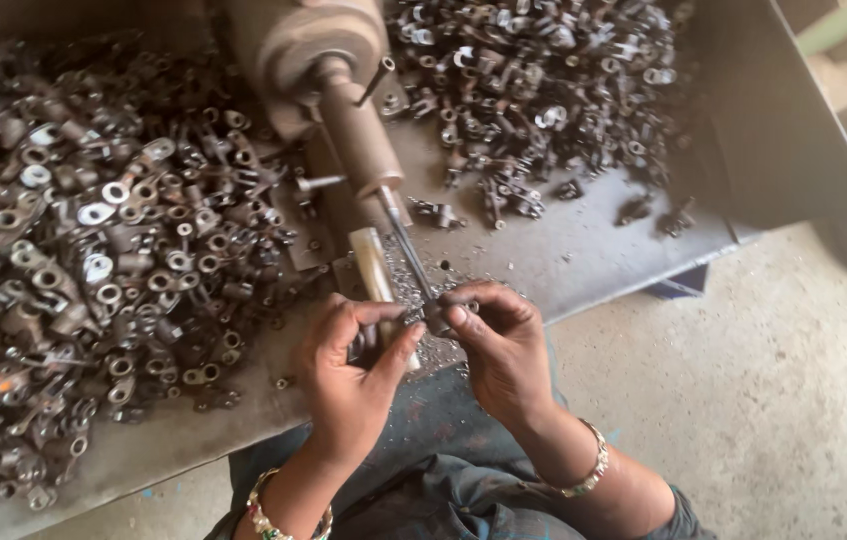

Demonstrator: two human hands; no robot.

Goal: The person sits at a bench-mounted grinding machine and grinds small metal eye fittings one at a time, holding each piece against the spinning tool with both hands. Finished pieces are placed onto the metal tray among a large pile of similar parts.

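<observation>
Both hands meet at the front edge of the bench [583, 250]. The right hand [503, 350] pinches a small metal part [435, 318] on the tip of the thin rod [405, 240], whose long axis points to the person; the left hand [353, 365] grips a pale handle [373, 270] just beside it

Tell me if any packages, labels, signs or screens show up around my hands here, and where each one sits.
None in view. Only loose metal parts heaped on the grey tray, a spindle machine, and the left hand and right hand pinching a small metal piece at the rod's tip.
</observation>
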